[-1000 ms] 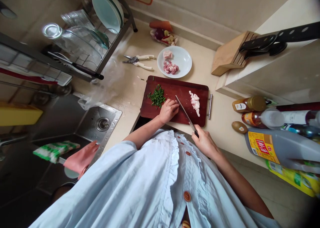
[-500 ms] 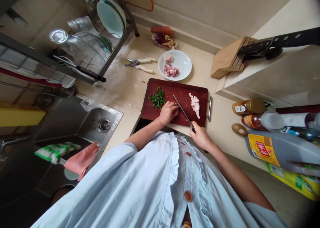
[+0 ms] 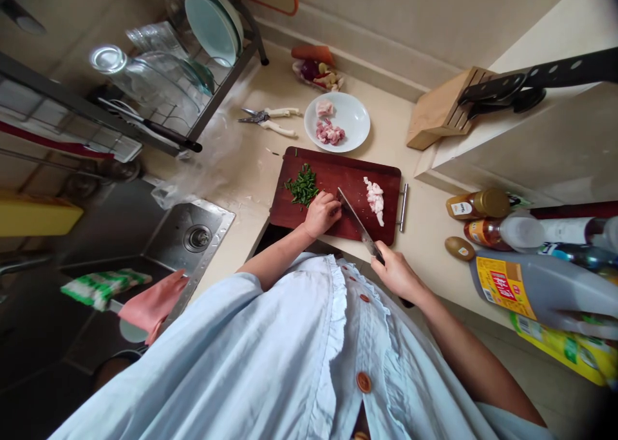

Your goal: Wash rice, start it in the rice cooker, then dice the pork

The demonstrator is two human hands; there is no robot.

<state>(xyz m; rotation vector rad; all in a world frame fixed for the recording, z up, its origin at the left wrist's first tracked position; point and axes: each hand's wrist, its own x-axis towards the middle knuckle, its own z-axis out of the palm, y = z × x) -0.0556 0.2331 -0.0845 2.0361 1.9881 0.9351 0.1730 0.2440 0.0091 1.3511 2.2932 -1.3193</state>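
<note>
My right hand [image 3: 394, 272] is wrapped round the handle of a kitchen knife [image 3: 358, 222]. The blade slants across the dark red cutting board [image 3: 333, 169], its tip near my left fingers. My left hand [image 3: 322, 214] rests on the board with its fingers curled down; whatever lies under them is hidden. Chopped green pieces [image 3: 302, 186] form a pile left of that hand. A strip of cut pale, fatty meat [image 3: 374, 200] lies on the board to the right of the blade.
Behind the board stand a white plate [image 3: 355, 121] of meat pieces and white-handled kitchen shears [image 3: 270, 119]. A knife block [image 3: 437, 114] is at the back right, bottles [image 3: 502, 285] at the right. The sink [image 3: 224, 224] and a dish rack [image 3: 207, 114] are on the left.
The knife and my right hand have shifted slightly down and right, and the blade shows broader. My left hand stays curled at nearly the same place on the board.
</note>
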